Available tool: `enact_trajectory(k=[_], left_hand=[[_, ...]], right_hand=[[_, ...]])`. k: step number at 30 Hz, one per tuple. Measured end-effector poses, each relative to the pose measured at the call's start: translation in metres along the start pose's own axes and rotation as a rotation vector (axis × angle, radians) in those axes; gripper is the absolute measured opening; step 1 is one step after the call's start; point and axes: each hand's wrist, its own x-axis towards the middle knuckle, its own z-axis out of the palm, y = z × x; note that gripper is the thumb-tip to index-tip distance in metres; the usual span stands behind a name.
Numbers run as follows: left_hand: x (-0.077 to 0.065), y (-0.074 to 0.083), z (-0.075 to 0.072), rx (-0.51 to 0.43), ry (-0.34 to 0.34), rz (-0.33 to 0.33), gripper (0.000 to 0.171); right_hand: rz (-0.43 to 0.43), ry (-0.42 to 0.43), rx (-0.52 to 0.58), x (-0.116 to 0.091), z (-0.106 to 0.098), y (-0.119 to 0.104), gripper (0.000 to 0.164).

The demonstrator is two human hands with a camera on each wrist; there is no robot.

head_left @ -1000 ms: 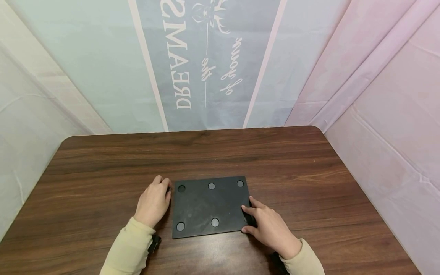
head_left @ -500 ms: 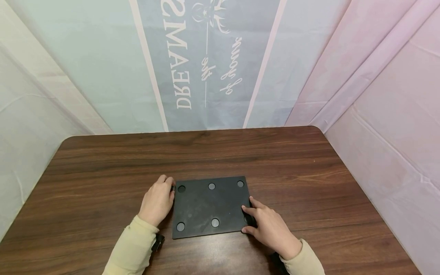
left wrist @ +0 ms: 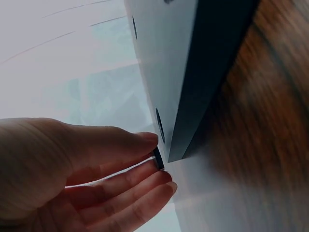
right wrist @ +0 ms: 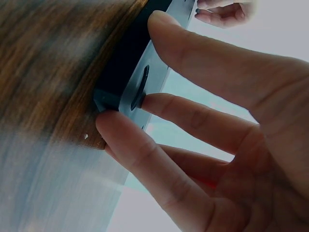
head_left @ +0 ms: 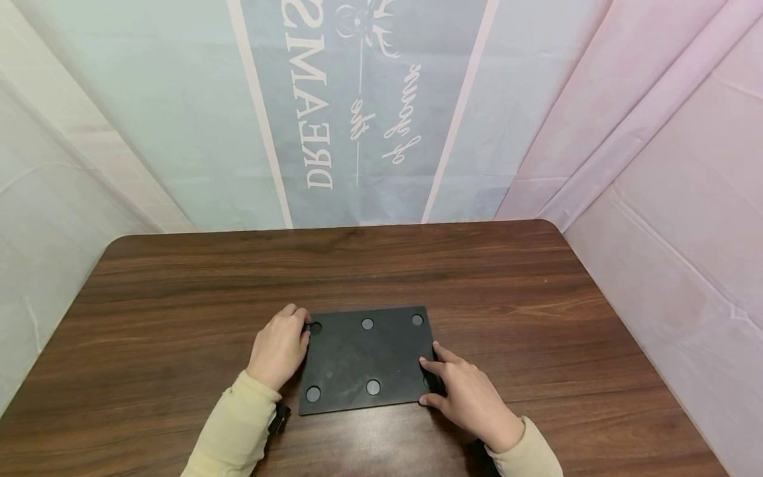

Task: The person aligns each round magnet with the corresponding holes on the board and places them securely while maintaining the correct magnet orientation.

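A flat black rectangular board [head_left: 366,358] lies on the table, with round recesses along its far and near edges. Most of these show grey, but the far-left recess [head_left: 316,327] looks darker. At that corner, my left hand [head_left: 279,348] pinches a small thin dark disc [left wrist: 158,159] between thumb and fingers; the disc is mostly hidden in the head view. My right hand [head_left: 467,391] grips the board's near-right corner, thumb at the near edge and other fingers at the right side. One fingertip [right wrist: 150,100] rests beside the recess there.
The brown wood-grain table [head_left: 507,278] extends around the board, with rounded far corners. A pale printed cloth [head_left: 363,119] hangs behind the far edge, and pale curtains [head_left: 673,218] close off the sides.
My left hand has moved right with the small disc, from beside the board to its far-left corner. My right hand and the board have stayed in place.
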Motion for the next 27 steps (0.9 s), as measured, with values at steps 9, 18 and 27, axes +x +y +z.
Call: enact_trajectory(k=[9,18,27], left_hand=[[0.0031,0.0027,0.0017,-0.025,-0.010,0.022,0.012],[0.0072,0.0044,0.0041,-0.026,-0.033,0.038,0.012],[0.0089,0.0073,0.0036,-0.018,-0.045,0.045,0.012]], right_hand=[[-0.007,0.007,-0.005,0.0004,-0.0001,0.0002,0.053],[-0.007,0.018,-0.016,0.0005,0.0005,0.0001,0.053],[-0.013,0.030,-0.020,0.0001,0.0006,0.0002,0.053]])
